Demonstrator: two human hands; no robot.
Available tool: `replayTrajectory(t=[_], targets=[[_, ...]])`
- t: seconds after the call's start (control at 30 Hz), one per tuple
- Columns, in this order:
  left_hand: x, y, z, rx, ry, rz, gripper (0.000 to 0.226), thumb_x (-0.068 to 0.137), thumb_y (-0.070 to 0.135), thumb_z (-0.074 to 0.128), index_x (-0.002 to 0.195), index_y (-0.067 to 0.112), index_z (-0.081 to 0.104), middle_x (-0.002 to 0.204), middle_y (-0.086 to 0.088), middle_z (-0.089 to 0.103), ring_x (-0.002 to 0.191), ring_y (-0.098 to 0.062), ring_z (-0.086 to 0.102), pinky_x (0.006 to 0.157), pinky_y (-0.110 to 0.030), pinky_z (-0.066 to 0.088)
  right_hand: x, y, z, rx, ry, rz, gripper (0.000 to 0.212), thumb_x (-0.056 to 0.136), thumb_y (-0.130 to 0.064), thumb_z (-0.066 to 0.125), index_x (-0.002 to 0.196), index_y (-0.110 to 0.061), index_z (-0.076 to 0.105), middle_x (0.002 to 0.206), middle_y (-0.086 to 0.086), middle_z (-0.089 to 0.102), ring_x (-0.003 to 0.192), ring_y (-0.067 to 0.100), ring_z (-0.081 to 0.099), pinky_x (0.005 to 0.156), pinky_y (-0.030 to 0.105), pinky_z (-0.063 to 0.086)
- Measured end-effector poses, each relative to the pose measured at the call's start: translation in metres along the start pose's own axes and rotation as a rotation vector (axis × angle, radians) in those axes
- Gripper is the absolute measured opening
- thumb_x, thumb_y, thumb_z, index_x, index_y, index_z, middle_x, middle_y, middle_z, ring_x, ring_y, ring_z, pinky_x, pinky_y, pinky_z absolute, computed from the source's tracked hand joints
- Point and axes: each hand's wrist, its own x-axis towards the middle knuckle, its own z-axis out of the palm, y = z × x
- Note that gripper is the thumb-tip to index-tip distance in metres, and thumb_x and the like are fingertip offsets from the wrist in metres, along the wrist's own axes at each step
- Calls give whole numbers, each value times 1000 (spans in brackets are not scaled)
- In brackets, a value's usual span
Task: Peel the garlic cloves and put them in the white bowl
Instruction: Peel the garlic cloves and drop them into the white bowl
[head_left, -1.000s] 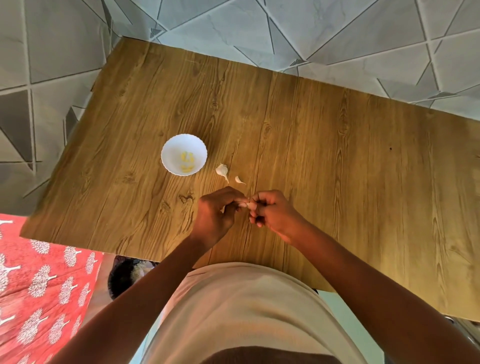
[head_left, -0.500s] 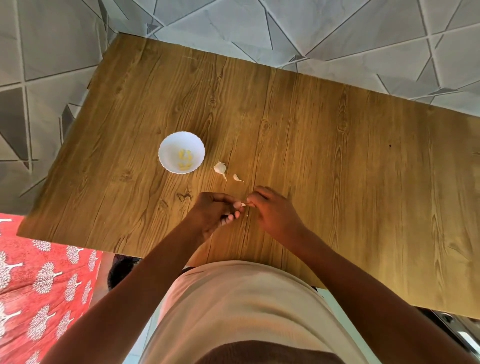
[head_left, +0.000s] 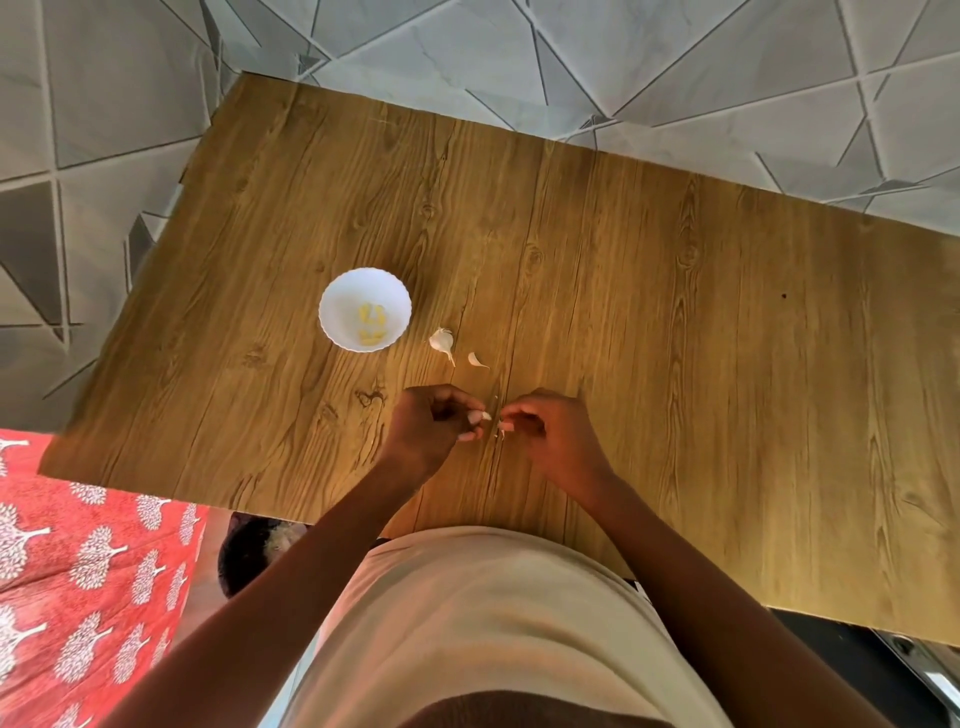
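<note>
Risk: clove (head_left: 482, 417) is small and pinched only at the fingertips of the left hand (head_left: 434, 428); it may slip to the table (head_left: 675, 322). Right hand (head_left: 545, 428) pinches a skin scrap. Hands near, not touching. Bowl (head_left: 364, 308) w/ yellowish peeled cloves; unpeeled clove (head_left: 442, 341) just beside.

You see a white bowl (head_left: 340, 291) with yellow cloves (head_left: 372, 325), a brown wood-grain tabletop (head_left: 675, 312), and a red cloth (head_left: 78, 571) with white trees.

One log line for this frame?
stage: peeling | left hand: clove | right hand: skin | bowl: peeled cloves | table: two unpeeled
</note>
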Motion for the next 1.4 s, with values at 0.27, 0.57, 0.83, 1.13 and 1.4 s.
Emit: replayTrajectory(t=[0.27,0.57,0.83,1.13,1.4], targets=[[-4,1,10,77,14,124,7,93,2,73,96,4,79,77,-3,78,69,-13,73,63,-19,55,-4,-17,-2,253,65,44,12,94,-4,69,98,-10,78,77,-2,74,66,8,70,65,28,59],[-9,-7,2,407,34,649,17,92,0,73,103,10,81,83,3,74,71,-9,69,61,-22,51,-3,-22,-6,302,-27,98,14,99,-7,63,95,-14,74,79,2,73,66,12,68,64,31,59],[-12,-9,6,648,35,862,13,92,1,72,105,-1,76,88,-9,72,71,-8,60,69,-12,46,-5,-22,-7,96,53,-148,17,89,-4,62,86,-7,79,72,4,71,64,15,66,59,38,54],[-10,-21,20,637,184,805,10,92,-2,70,101,-4,75,86,-13,72,73,-12,57,69,-5,36,-5,-28,1,-13,107,-157,23,85,-11,56,66,-4,67,56,5,59,49,15,48,51,28,35],[-7,-25,15,493,190,651,13,96,4,65,99,3,78,81,-3,72,67,-2,60,62,-17,51,-6,-20,6,-121,68,-183,13,85,-4,62,77,0,71,64,9,63,55,17,52,57,27,39]])
